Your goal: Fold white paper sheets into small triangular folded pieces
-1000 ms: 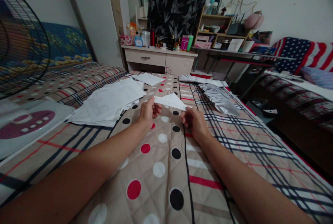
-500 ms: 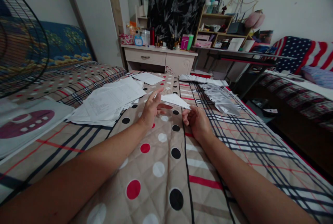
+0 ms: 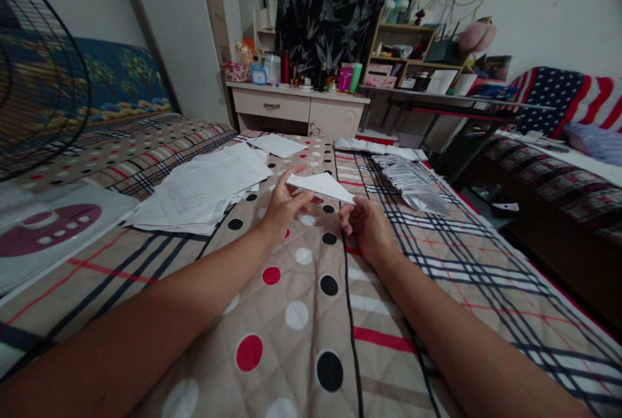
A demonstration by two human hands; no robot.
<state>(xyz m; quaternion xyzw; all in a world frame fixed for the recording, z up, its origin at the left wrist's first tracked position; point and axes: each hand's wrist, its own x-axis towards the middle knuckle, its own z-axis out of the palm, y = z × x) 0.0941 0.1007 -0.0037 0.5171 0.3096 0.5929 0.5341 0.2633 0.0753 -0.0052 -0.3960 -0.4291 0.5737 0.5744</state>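
Note:
A folded piece of white paper (image 3: 321,185), roughly triangular from this angle, is held above the bed between my two hands. My left hand (image 3: 284,207) grips its left end, thumb along the near edge and fingers behind. At the right corner, my right hand (image 3: 368,227) pinches the paper with curled fingers. To the left lies a loose pile of printed white sheets (image 3: 204,188), with one separate sheet (image 3: 278,145) beyond it. Right of my hands, a fanned row of folded papers (image 3: 411,183) rests on the bedcover, and another row of folded paper (image 3: 379,148) lies behind it.
The quilted bedcover (image 3: 296,340) has dots, stripes and plaid. A white plastic bag (image 3: 58,223) with a purple print lies at left, under a fan (image 3: 43,68). Beyond the bed stand a cluttered dresser (image 3: 272,105) and a side table (image 3: 451,97).
My left thumb has come down onto the near edge of the folded paper, and the left hand now closes on its left end. My right hand stays nearly still.

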